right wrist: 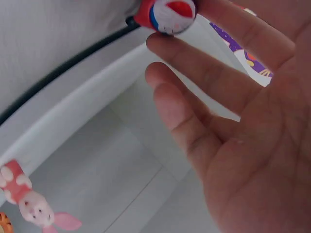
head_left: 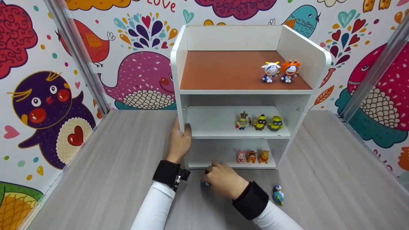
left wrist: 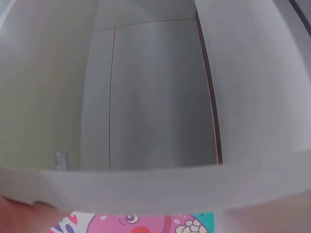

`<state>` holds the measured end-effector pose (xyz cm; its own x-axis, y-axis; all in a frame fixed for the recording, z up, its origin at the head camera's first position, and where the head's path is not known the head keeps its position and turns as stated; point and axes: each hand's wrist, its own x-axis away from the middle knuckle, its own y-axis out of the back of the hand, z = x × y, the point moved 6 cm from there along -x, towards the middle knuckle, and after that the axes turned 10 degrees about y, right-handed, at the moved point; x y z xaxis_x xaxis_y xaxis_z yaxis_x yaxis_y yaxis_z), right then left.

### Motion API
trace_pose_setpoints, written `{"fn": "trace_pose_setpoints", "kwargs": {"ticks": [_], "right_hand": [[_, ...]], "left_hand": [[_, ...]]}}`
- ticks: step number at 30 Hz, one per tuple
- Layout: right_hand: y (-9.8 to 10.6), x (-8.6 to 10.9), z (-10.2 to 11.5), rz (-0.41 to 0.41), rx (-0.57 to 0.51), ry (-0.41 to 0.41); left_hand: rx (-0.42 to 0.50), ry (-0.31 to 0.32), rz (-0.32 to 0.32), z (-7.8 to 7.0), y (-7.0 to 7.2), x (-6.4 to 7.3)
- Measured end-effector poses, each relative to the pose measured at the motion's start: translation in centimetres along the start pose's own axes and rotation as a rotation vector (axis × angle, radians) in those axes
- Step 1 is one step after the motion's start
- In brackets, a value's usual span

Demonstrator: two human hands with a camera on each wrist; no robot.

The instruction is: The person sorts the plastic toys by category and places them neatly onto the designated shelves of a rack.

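- The tabletop (head_left: pixel 105 166) is a grey wood-grain surface, walled on the left, back and right by panels printed with cartoon animals. Bare surface lies to the left and to the right of the shelf unit.
- A white shelf unit (head_left: pixel 300 41) stands at the back centre of the tabletop, open toward the person, with three levels. The left part of each level is bare; the figures all sit toward the right.
- The left hand (head_left: pixel 179 140) grips the front edge of the shelf unit's left side panel at middle-shelf height, fingers curled round the edge. The left wrist view shows only white panel close up.
- Top level, brown surface: two blue-and-white figures (head_left: pixel 280 72) stand side by side near the right wall.
- Middle level: three yellow figures (head_left: pixel 260 121) stand in a row, right of centre.
- Bottom level: a pink piglet figure (head_left: pixel 240 156), an orange tiger figure (head_left: pixel 251 156) and a yellow bear figure (head_left: pixel 263 156) stand in a row, close together.
- The right hand (head_left: pixel 223 179) hovers low over the tabletop just in front of the bottom level's front edge. Its fingertips pinch a small red, white and blue figure (right wrist: pixel 167 14); the remaining fingers are loosely spread.
- A blue figure (head_left: pixel 278 195) lies on the tabletop to the right of the right wrist, apart from the hand and the shelf unit.
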<state>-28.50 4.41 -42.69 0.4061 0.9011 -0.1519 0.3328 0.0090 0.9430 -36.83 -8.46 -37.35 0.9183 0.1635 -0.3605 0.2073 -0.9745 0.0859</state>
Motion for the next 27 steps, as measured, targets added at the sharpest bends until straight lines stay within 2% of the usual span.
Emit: {"fn": "trace_pose_setpoints", "kwargs": {"ticks": [6,13,16,19,24,27], "right_hand": [[0.1,-0.1,0.3,-0.043,-0.008,0.038],[-0.1,-0.2,0.5,0.005,-0.035,0.045],[0.1,-0.2,0.4,0.043,-0.121,0.014],[0.7,0.0,0.2,0.048,-0.215,0.0],[2.2,0.4,-0.3,-0.015,-0.358,0.004],[3.2,0.5,-0.5,-0.062,-0.399,0.012]], "left_hand": [[0.001,0.001,0.012,0.1,-0.2,-0.1],[-0.029,-0.009,0.006,0.1,-0.1,0.0],[-0.023,-0.007,0.003,0.1,0.0,0.0],[-0.019,-0.006,0.001,0.0,0.0,0.0],[-0.025,0.005,-0.008,0.2,0.1,0.0],[-0.03,0.013,-0.011,0.2,0.1,0.0]]}}
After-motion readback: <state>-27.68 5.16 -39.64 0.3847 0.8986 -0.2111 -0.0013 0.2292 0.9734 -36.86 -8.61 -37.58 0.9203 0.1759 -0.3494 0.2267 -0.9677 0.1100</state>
